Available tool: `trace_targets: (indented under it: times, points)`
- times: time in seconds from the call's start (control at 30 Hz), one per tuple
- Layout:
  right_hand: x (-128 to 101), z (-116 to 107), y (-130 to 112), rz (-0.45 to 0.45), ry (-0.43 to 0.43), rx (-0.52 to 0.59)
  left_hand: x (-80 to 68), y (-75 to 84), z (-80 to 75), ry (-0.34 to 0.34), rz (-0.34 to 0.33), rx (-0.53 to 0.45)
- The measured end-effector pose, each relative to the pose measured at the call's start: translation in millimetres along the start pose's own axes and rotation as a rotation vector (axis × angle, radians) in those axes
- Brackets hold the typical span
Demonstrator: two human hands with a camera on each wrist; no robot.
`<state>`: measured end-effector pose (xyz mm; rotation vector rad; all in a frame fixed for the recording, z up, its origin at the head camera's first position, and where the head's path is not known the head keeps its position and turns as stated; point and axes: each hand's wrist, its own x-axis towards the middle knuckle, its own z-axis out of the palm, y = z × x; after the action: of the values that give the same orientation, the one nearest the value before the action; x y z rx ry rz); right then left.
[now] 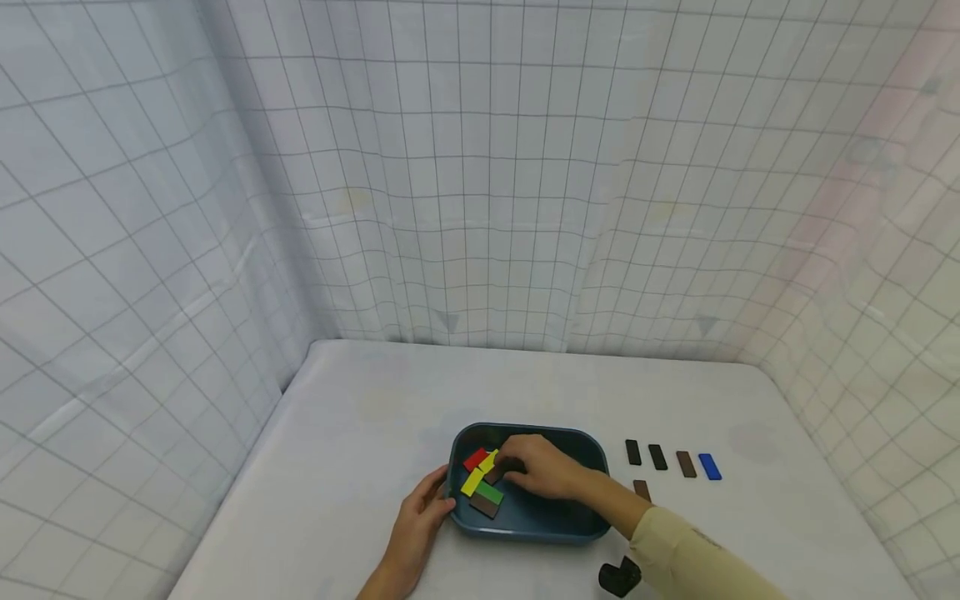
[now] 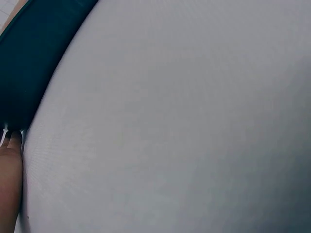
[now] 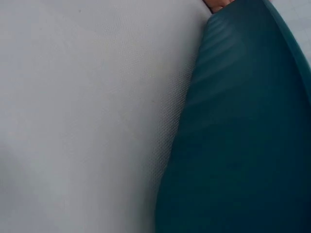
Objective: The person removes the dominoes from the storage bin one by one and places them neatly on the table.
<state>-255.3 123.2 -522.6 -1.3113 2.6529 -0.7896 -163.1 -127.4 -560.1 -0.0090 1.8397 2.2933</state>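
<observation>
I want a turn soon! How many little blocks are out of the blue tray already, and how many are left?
Five blocks lie on the table right of the tray: two black, two brown, one blue. The right hand is inside the tray, apparently on a dark block I can't see clearly, while the left hand rests against the tray's edge. Still inside: red, two yellow, green and brown.

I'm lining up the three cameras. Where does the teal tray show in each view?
Head: the teal tray sits low in the middle of the white table, left hand at its left rim.
Left wrist: its outer wall fills the upper left corner.
Right wrist: its wall fills the right side.
Shared landmark: the white table beside the tray.
</observation>
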Motion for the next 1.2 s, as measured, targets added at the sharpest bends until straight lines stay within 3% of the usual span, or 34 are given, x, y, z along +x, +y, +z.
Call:
trace_targets:
  times: [0.27, 0.6, 1.03, 1.2]
  points:
    - [7, 5, 2, -0.012, -0.089, -0.093, -0.1, 0.5, 0.2, -0.001, 0.000, 0.000]
    - [11, 0, 0, -0.096, -0.118, -0.300, 0.8, 0.5, 0.9, 0.001, 0.010, 0.031]
    - [11, -5, 0, -0.006, -0.155, -0.119, 0.6, 0.3, 2.8, 0.007, 0.002, 0.005]
    - [10, -7, 2, 0.039, -0.147, 0.010, -0.5, -0.9, 2.1, 0.017, -0.004, 0.004]
